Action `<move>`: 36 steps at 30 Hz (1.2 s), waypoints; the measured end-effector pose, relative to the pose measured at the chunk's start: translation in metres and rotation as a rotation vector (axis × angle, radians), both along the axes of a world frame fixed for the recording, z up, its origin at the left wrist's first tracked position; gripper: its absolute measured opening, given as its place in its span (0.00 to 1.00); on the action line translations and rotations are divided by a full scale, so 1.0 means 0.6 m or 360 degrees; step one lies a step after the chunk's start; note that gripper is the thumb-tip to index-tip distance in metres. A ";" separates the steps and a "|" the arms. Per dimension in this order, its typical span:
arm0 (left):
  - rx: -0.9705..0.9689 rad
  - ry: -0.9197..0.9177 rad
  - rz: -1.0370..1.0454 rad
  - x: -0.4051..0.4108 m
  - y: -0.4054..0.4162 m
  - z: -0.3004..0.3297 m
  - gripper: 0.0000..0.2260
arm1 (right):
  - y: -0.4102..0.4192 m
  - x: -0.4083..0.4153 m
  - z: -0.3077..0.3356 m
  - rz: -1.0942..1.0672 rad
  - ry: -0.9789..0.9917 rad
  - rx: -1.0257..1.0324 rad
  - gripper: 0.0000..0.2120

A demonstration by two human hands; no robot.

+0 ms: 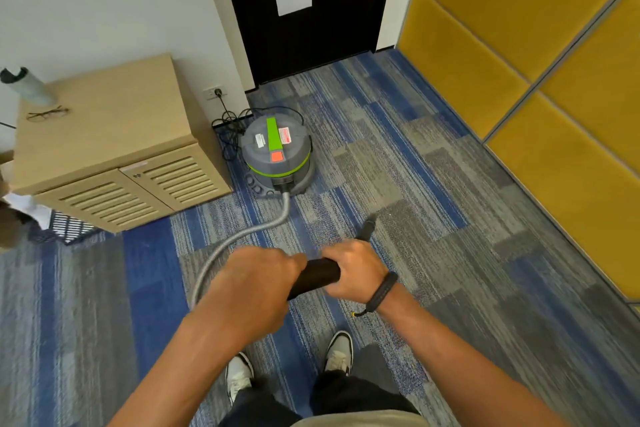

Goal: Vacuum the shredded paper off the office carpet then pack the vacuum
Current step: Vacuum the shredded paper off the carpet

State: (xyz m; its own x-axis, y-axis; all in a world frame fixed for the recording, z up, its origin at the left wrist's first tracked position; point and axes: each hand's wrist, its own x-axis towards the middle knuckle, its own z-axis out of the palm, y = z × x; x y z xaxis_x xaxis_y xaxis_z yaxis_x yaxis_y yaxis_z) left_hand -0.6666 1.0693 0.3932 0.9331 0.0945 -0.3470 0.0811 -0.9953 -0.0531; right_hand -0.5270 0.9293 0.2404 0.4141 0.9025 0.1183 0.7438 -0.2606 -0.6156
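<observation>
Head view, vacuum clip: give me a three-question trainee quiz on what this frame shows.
1. True or false: both hands grip the black tube.
2. Where does the vacuum stand? A) beside the cabinet, near the door; B) against the yellow panels; C) behind the person's shoes.
3. What lies on top of the cabinet next to the cylinder?

Key:
1. True: the left hand and right hand both wrap the tube.
2. A. Its hose curves back to the hands, and the cord runs to the wall socket.
3. A pair of glasses.
</observation>
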 end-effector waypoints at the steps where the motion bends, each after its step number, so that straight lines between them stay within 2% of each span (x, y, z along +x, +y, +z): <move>1: -0.0027 -0.0011 0.0001 0.005 -0.004 -0.005 0.17 | -0.009 0.005 -0.002 -0.0011 -0.0019 -0.0017 0.12; 6: -0.0135 -0.0015 0.0021 0.032 -0.026 -0.034 0.19 | -0.041 0.033 -0.013 -0.0050 -0.0044 -0.0055 0.10; 14: -0.0046 -0.0080 0.0001 0.036 -0.015 -0.035 0.20 | -0.011 0.042 -0.017 -0.0013 -0.0032 -0.0031 0.09; 17: -0.0011 -0.0075 0.0019 0.033 -0.001 -0.037 0.19 | 0.010 0.046 -0.020 0.0014 -0.0031 -0.0064 0.06; 20: -0.0020 -0.0069 0.0041 0.032 0.005 -0.039 0.17 | 0.013 0.043 -0.026 0.0018 -0.0026 -0.0091 0.07; 29: -0.0266 -0.0057 0.0080 0.035 -0.019 -0.075 0.19 | -0.046 0.051 -0.052 -0.0031 -0.0059 -0.0189 0.08; 36: -0.0149 -0.0053 0.0144 0.009 0.012 -0.055 0.18 | 0.011 0.036 -0.033 0.0072 -0.0069 -0.0122 0.06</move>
